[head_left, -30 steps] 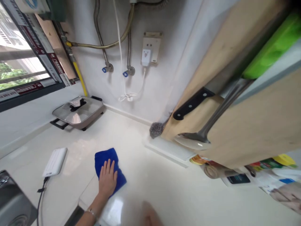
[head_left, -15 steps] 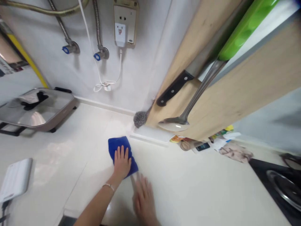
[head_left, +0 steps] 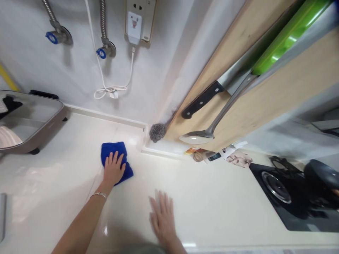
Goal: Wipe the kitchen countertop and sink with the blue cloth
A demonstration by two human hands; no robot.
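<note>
My left hand (head_left: 114,169) lies flat on a folded blue cloth (head_left: 116,148), fingers spread and pressing it against the white countertop (head_left: 212,197). A thin bracelet (head_left: 99,194) circles that wrist. To its right, my right hand (head_left: 162,218) is held low at the counter with stretched fingers, slightly blurred and holding nothing; whether it touches the surface I cannot tell. A grey steel-wool scrubber (head_left: 157,132) sits beyond the cloth, by the corner of the wall.
An electric pan (head_left: 50,123) with a glass lid stands at left. A wooden board (head_left: 278,95) with a black-handled knife (head_left: 202,100) and a green-handled spoon (head_left: 222,109) juts in at upper right. A black stove (head_left: 286,201) is at right; a plug (head_left: 134,28) sits in the wall socket.
My left hand and the blue cloth have slid left over the counter, widening the gap to my right hand. The view has shifted too, showing more of the stove.
</note>
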